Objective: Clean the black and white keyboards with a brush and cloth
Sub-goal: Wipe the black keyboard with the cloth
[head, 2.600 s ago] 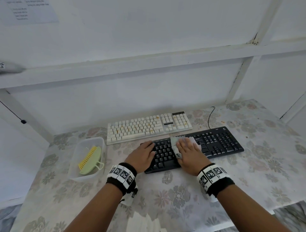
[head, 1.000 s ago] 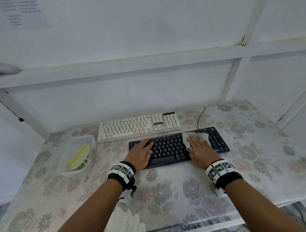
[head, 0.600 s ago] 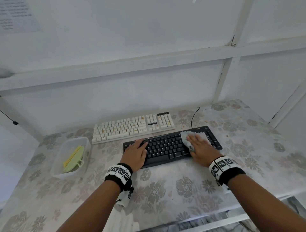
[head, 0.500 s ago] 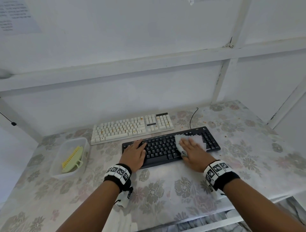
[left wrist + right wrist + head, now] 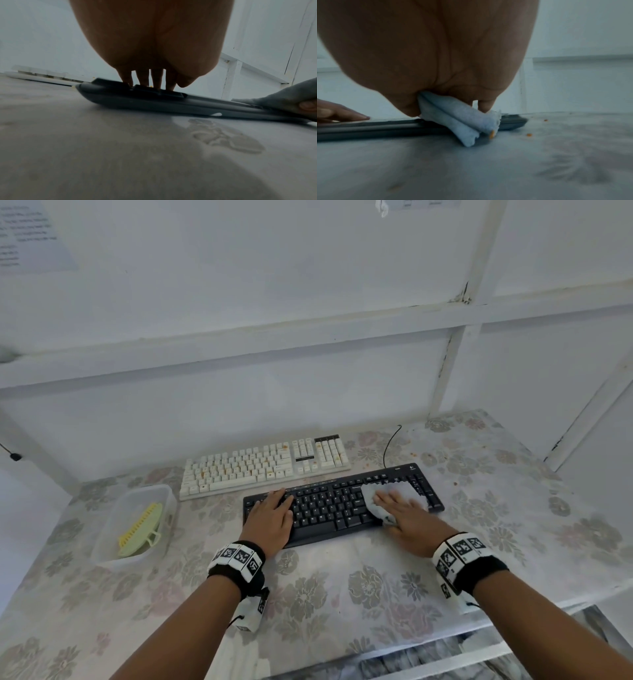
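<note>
**Right hand wipes the far right of the black keyboard while the left hand steadies it**

A black keyboard (image 5: 342, 503) lies on a floral tablecloth (image 5: 342, 587), its long axis running left to right in front of the person. The left hand (image 5: 270, 518) rests flat on its left end, fingers straight and relaxed, pressing the keys to hold it steady. The right hand (image 5: 407, 520) lies flat on a pale cloth (image 5: 394, 499) spread over the right end; the thumb seems to tuck a fold of the cloth against the palm. Unwiped keys stretch leftward from the cloth, towards the left hand, so the next stroke probably runs along the long axis. The white keyboard (image 5: 263, 465), speckled with orange crumbs, sits just behind, parallel, and a little to the left. A yellow-green brush (image 5: 138, 530) lies in a clear plastic tub (image 5: 113, 556), nearer the left hand.
</note>
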